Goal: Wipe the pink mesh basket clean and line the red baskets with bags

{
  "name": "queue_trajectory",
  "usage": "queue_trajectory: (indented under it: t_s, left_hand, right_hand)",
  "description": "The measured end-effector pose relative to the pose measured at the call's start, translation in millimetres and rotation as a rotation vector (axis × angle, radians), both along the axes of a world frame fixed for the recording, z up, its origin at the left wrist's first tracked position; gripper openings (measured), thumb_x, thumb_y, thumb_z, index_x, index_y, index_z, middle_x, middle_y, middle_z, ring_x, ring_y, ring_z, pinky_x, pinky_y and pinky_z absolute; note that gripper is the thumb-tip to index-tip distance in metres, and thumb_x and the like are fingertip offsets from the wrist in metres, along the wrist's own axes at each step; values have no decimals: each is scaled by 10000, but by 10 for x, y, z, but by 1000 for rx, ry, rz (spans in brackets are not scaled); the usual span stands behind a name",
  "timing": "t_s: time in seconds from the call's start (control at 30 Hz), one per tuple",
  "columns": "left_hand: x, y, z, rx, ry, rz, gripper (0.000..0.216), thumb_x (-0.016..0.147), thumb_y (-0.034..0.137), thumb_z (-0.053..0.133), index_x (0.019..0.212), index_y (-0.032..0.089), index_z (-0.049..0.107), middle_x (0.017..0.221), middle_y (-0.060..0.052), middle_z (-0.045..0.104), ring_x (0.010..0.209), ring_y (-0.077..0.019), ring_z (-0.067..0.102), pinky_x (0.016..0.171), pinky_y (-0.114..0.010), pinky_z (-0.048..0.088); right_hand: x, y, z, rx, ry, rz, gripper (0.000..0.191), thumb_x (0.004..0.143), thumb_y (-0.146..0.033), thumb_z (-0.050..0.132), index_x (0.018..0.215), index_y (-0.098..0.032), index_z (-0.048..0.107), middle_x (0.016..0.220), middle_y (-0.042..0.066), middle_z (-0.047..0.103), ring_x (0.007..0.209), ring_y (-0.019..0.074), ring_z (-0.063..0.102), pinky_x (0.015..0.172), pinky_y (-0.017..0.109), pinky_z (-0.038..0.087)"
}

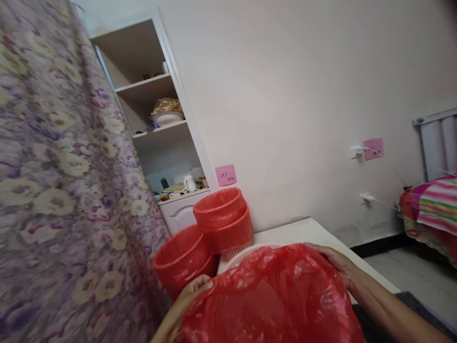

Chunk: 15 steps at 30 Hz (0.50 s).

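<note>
A red plastic bag point(271, 295) spreads wide across the lower middle of the view, crinkled and partly see-through. My left hand point(194, 288) pinches its left edge between thumb and fingers. At the far right edge of the bag, my right hand point(333, 262) grips the film, its fingertips partly hidden behind it. Behind the bag a pale curved rim point(246, 252) shows; the rest of that object is covered. Just beyond my left hand stand stacked baskets point(182, 255) lined with red plastic, beside a taller stack point(223, 214) lined likewise.
The white table point(285, 230) meets the wall, where pink notes point(225, 175) are stuck. A floral curtain point(71, 190) hangs along the left. Behind it is a shelf unit point(182, 90) with a white jug point(189, 183). To the right are plugged-in chargers point(367, 197) and a bed point(435, 205).
</note>
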<state>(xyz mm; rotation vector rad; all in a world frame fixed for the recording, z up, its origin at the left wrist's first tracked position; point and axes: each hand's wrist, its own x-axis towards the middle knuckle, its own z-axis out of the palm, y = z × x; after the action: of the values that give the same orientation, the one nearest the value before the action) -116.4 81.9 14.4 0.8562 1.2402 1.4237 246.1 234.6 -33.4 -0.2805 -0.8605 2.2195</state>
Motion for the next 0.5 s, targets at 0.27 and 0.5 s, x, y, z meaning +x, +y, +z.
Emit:
queue_trajectory:
  t_s: [0.27, 0.5]
  left_hand:
    - [-80, 395, 27, 27, 115, -81, 288, 584, 305, 874, 679, 189, 629, 616, 23, 666, 517, -102, 580, 537, -194, 409]
    - [-265, 552, 57, 15, 303, -102, 325, 533, 354, 904, 615, 136, 677, 573, 2, 619, 519, -91, 481, 508, -195, 325]
  right_hand:
    - [-124, 266, -82, -6, -13, -81, 172, 738, -109, 685, 874, -216, 692, 860, 1, 739, 765, 136, 699, 808, 264, 525]
    - [-94, 264, -135, 155, -121, -97, 115, 747, -183, 721, 852, -136, 707, 778, 55, 742, 688, 160, 683, 703, 282, 514]
